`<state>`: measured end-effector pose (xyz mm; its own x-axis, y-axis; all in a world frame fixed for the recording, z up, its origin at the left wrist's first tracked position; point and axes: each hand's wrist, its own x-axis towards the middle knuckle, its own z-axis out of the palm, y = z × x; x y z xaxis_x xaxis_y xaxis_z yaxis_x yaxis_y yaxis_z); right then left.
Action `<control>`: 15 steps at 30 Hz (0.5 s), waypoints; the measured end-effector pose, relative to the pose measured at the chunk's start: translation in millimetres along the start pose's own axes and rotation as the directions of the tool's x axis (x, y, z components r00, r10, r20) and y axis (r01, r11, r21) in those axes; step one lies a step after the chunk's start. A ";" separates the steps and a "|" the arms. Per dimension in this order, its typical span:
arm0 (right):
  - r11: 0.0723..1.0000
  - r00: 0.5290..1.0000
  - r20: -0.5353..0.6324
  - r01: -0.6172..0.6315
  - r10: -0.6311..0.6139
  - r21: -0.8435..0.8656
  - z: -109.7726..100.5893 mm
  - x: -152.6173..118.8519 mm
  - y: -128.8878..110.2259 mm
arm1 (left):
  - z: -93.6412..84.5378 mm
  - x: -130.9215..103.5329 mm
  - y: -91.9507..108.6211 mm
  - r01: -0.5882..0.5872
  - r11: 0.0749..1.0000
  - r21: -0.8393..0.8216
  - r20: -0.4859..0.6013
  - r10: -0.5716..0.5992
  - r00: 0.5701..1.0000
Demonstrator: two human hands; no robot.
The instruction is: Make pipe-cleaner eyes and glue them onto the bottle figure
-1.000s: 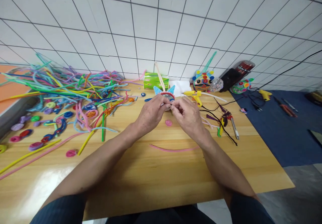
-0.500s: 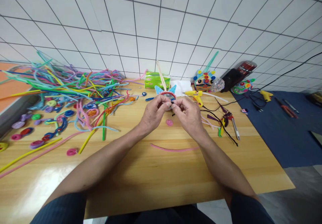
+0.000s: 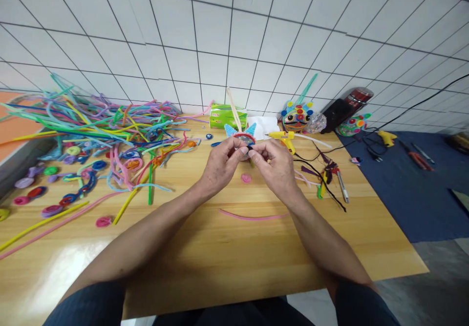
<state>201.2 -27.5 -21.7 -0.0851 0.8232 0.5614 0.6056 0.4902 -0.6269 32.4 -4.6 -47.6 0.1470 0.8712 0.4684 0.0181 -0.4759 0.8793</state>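
My left hand (image 3: pixel 224 162) and my right hand (image 3: pixel 271 164) meet over the middle of the table, thumbs and fingertips pinched together. Between the fingertips is a small black piece (image 3: pixel 250 148), perhaps fuzzy stem; most of it is hidden. Just behind the fingers is a round craft piece with a red rim (image 3: pixel 245 136) and blue pointed ears (image 3: pixel 230 130), its lower part covered by my hands. A pink coil (image 3: pixel 245 178) lies on the table below the fingers. Closer to me rests a curved pink pipe cleaner (image 3: pixel 252 217).
A yellow glue gun (image 3: pixel 287 139) lies right of my hands, near a green package (image 3: pixel 227 116). Many pipe cleaners (image 3: pixel 110 121) and coils spread on the left. A decorated mask-like craft (image 3: pixel 297 117) stands at the back right. A black cord (image 3: pixel 322 182) and a pen (image 3: pixel 343 188) lie right.
My hands keep the same pinch on the small black piece, with only slight finger movement. The whole view has shifted a little; nothing else visibly moved.
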 end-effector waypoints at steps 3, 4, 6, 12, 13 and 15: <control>0.998 0.999 -0.025 -0.045 0.047 0.050 4.1 -2.0 -1.3 | 7.1 -3.7 0.0 0.085 0.987 -0.136 -0.046 -0.092 0.995; 0.997 0.998 -0.031 -0.053 0.055 0.062 4.9 -2.5 -1.4 | 8.8 -4.5 -0.9 0.106 0.978 -0.178 -0.052 -0.117 0.992; 0.997 0.998 -0.036 -0.049 0.051 0.054 4.9 -2.7 -1.0 | 9.9 -4.6 -3.2 0.143 0.961 -0.235 -0.035 -0.155 0.987; 0.992 0.996 0.026 0.086 -0.084 -0.087 -4.0 -0.5 3.7 | -8.4 7.5 -2.9 -0.128 0.980 0.151 0.134 0.108 0.985; 0.989 0.994 0.042 0.109 -0.105 -0.103 -5.1 -0.4 4.3 | -11.9 9.6 -1.5 -0.203 0.953 0.223 0.168 0.168 0.971; 0.986 0.991 0.065 0.121 -0.114 -0.115 -6.2 -0.1 4.8 | -16.3 11.8 1.1 -0.300 0.908 0.294 0.205 0.247 0.947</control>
<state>209.0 -27.0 -21.4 -0.2049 0.7787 0.5929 0.6775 0.5501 -0.4883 18.1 7.1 -39.7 0.3461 0.6833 0.6430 0.2628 -0.7285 0.6327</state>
